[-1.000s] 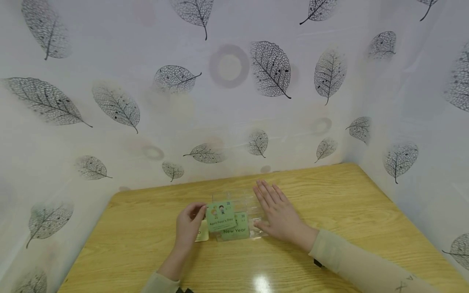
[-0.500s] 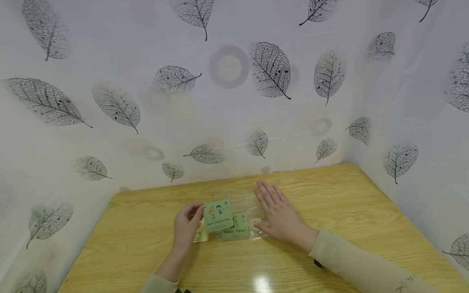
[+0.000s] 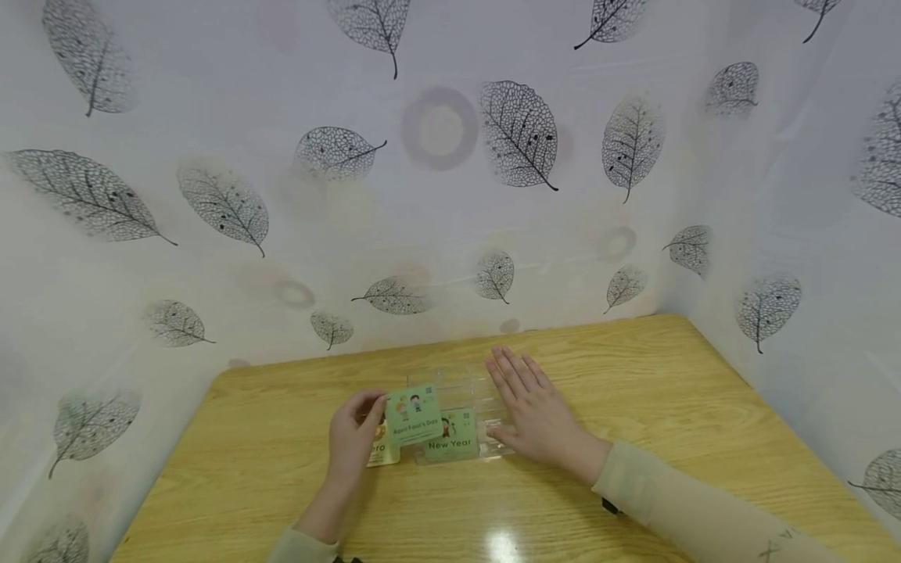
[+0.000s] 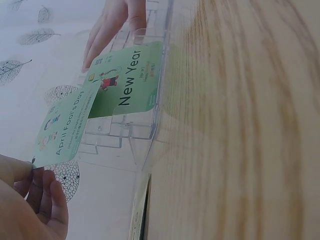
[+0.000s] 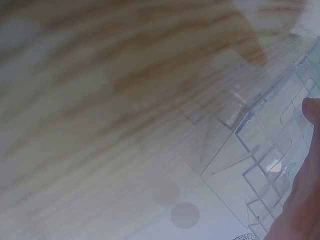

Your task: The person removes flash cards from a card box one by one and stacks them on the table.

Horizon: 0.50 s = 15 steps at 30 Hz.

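Note:
My left hand (image 3: 352, 438) pinches a green "April Fool's Day" card (image 3: 412, 414) by its left edge between thumb and fingers. The card is raised and tilted, overlapping the left side of a green "New Year" card (image 3: 454, 438). That second card stands in a clear plastic holder (image 4: 142, 127) with stepped slots. My right hand (image 3: 538, 403) lies with straight fingers on the holder's right part, hiding some of it. In the right wrist view, the right thumb (image 5: 311, 110) rests on the transparent holder.
A pale yellow card (image 3: 385, 450) ending in "ero" lies on the wooden table (image 3: 493, 508), left of the holder and partly behind the left hand. A leaf-patterned white sheet (image 3: 436, 219) hangs behind and along both sides of the table.
My left hand has shifted slightly left with the "April Fool's Day" card, uncovering more of the "New Year" card and of the yellow card. The right hand stays in place.

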Each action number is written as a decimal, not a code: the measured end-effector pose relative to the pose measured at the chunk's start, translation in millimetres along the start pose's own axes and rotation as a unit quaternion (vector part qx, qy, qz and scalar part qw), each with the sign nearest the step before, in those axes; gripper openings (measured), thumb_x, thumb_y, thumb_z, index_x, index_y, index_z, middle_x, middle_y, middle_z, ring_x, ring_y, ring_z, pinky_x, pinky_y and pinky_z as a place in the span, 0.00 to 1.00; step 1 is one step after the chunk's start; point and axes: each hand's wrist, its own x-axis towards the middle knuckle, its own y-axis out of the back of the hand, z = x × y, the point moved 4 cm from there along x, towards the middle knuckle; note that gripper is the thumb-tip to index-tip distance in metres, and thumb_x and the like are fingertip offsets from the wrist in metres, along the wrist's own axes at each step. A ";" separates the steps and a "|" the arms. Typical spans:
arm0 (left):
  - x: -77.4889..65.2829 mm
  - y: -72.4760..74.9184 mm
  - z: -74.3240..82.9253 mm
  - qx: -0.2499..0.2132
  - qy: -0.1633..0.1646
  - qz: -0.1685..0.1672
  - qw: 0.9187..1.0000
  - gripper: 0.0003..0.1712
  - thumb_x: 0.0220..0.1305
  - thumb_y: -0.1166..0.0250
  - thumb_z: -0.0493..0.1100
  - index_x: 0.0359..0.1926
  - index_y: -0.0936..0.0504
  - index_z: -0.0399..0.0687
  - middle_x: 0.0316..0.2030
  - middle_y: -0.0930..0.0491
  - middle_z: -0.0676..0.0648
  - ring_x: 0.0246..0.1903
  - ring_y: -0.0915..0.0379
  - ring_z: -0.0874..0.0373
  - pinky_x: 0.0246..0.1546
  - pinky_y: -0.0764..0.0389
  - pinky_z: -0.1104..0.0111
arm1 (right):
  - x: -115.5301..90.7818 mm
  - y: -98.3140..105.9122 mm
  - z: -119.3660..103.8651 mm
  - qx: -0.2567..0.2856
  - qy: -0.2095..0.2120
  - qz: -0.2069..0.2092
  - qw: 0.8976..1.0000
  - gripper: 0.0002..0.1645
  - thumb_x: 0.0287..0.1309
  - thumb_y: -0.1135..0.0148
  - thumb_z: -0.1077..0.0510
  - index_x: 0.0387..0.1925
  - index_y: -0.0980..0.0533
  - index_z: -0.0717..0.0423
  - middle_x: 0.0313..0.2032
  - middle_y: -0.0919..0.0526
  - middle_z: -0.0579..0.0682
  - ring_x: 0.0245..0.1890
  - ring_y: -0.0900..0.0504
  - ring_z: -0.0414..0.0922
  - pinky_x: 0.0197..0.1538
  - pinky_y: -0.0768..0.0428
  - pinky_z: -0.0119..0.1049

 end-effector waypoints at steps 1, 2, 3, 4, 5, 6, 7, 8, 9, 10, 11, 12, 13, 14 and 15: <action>0.4 0.3 -0.1 0.000 -0.001 0.000 1.000 0.10 0.76 0.35 0.36 0.49 0.14 0.31 0.42 0.12 0.36 0.32 0.22 0.71 0.37 0.16 0.77 | 0.0 0.0 0.0 0.001 0.000 -0.001 1.000 0.66 0.68 0.45 0.23 0.84 0.55 0.62 0.85 0.57 0.62 0.86 0.56 0.58 0.86 0.51 0.56; 0.9 0.8 -0.5 0.001 -0.003 0.000 1.000 0.11 0.76 0.35 0.36 0.49 0.14 0.31 0.42 0.12 0.36 0.32 0.22 0.71 0.37 0.16 0.78 | 0.0 0.0 0.1 0.002 -0.001 -0.001 1.000 0.66 0.68 0.44 0.23 0.84 0.56 0.62 0.86 0.57 0.62 0.86 0.56 0.58 0.86 0.52 0.56; 0.8 1.2 -0.5 0.001 -0.002 0.001 1.000 0.11 0.76 0.35 0.37 0.49 0.14 0.31 0.42 0.12 0.36 0.32 0.22 0.71 0.37 0.16 0.77 | 0.0 0.2 0.1 0.001 -0.001 0.000 1.000 0.66 0.68 0.44 0.23 0.84 0.56 0.62 0.86 0.57 0.62 0.86 0.56 0.58 0.86 0.52 0.56; 0.8 1.6 -0.8 0.001 -0.002 0.001 1.000 0.11 0.76 0.35 0.37 0.49 0.14 0.31 0.42 0.12 0.37 0.32 0.22 0.70 0.37 0.16 0.77 | -0.1 0.5 0.2 0.001 -0.001 0.001 1.000 0.66 0.68 0.44 0.23 0.84 0.55 0.62 0.86 0.57 0.62 0.86 0.56 0.58 0.86 0.51 0.56; 1.0 2.1 -1.1 0.001 -0.001 0.001 1.000 0.11 0.76 0.35 0.37 0.50 0.14 0.31 0.42 0.12 0.37 0.32 0.22 0.70 0.37 0.16 0.76 | -0.2 0.9 0.2 0.000 -0.001 0.001 1.000 0.66 0.68 0.44 0.23 0.84 0.55 0.62 0.86 0.57 0.62 0.86 0.56 0.58 0.86 0.51 0.56; 1.4 2.5 -1.6 0.001 -0.001 0.001 1.000 0.11 0.77 0.35 0.38 0.50 0.14 0.31 0.42 0.12 0.37 0.32 0.22 0.70 0.37 0.16 0.76 | -0.2 1.0 0.2 0.000 0.000 0.002 1.000 0.66 0.68 0.44 0.23 0.84 0.55 0.62 0.85 0.56 0.62 0.86 0.55 0.58 0.86 0.51 0.56; 1.7 2.8 -2.3 0.001 0.000 0.000 1.000 0.12 0.77 0.35 0.38 0.50 0.15 0.31 0.42 0.12 0.37 0.32 0.23 0.70 0.37 0.15 0.75 | 0.1 1.1 0.1 0.000 0.000 0.003 1.000 0.66 0.68 0.44 0.23 0.84 0.55 0.62 0.85 0.57 0.62 0.86 0.55 0.58 0.86 0.51 0.56; 1.7 3.2 -2.6 0.001 0.001 0.000 1.000 0.12 0.77 0.35 0.38 0.51 0.15 0.31 0.42 0.12 0.38 0.32 0.23 0.70 0.37 0.15 0.75 | 0.2 0.9 0.2 -0.001 0.000 0.004 1.000 0.66 0.67 0.44 0.23 0.84 0.55 0.62 0.85 0.56 0.62 0.86 0.55 0.58 0.86 0.51 0.56; 1.2 3.5 -2.6 -0.002 0.003 0.001 1.000 0.12 0.77 0.35 0.38 0.51 0.15 0.32 0.43 0.12 0.37 0.32 0.23 0.70 0.37 0.15 0.74 | 0.3 0.8 0.2 -0.001 -0.001 0.003 1.000 0.66 0.67 0.44 0.23 0.84 0.55 0.62 0.85 0.56 0.62 0.86 0.55 0.58 0.86 0.51 0.56; 1.2 3.9 -3.1 -0.003 0.004 0.002 1.000 0.12 0.77 0.35 0.38 0.51 0.15 0.32 0.43 0.12 0.38 0.32 0.23 0.70 0.37 0.14 0.74 | 0.3 0.6 0.2 -0.002 -0.001 0.004 1.000 0.66 0.67 0.44 0.23 0.84 0.55 0.62 0.85 0.55 0.62 0.86 0.55 0.58 0.86 0.50 0.56; 1.2 4.2 -3.3 -0.004 0.005 0.002 1.000 0.12 0.77 0.35 0.38 0.51 0.15 0.32 0.42 0.12 0.38 0.32 0.23 0.70 0.36 0.14 0.74 | 0.4 0.2 0.3 -0.001 -0.001 0.004 1.000 0.66 0.67 0.44 0.22 0.84 0.55 0.62 0.85 0.55 0.62 0.86 0.55 0.58 0.86 0.50 0.56; 0.9 4.4 -3.4 -0.006 0.006 0.004 1.000 0.11 0.77 0.35 0.38 0.50 0.15 0.32 0.42 0.12 0.38 0.32 0.22 0.69 0.37 0.14 0.73 | 0.4 -0.1 0.3 0.000 -0.001 0.005 1.000 0.66 0.67 0.44 0.22 0.84 0.55 0.62 0.85 0.54 0.62 0.86 0.54 0.58 0.86 0.50 0.56; 0.5 4.7 -3.5 -0.005 0.007 0.006 1.000 0.11 0.77 0.35 0.37 0.50 0.14 0.32 0.42 0.13 0.38 0.31 0.22 0.69 0.37 0.14 0.73 | 0.4 -0.4 0.4 0.000 -0.001 0.005 1.000 0.66 0.67 0.44 0.22 0.84 0.55 0.62 0.85 0.54 0.62 0.86 0.54 0.58 0.86 0.50 0.56; 0.2 5.0 -3.5 -0.005 0.009 0.007 1.000 0.10 0.77 0.36 0.37 0.50 0.14 0.33 0.41 0.13 0.38 0.32 0.22 0.69 0.37 0.14 0.73 | 0.2 -0.6 0.4 -0.001 -0.002 0.003 1.000 0.66 0.67 0.45 0.22 0.84 0.55 0.62 0.85 0.54 0.62 0.86 0.55 0.58 0.86 0.50 0.56; -0.1 5.3 -3.6 -0.005 0.010 0.009 1.000 0.10 0.77 0.36 0.36 0.49 0.14 0.33 0.41 0.13 0.38 0.32 0.22 0.69 0.38 0.14 0.73 | 0.0 -0.8 0.5 -0.001 -0.002 0.002 1.000 0.66 0.67 0.45 0.22 0.85 0.55 0.62 0.85 0.55 0.62 0.86 0.55 0.58 0.86 0.50 0.56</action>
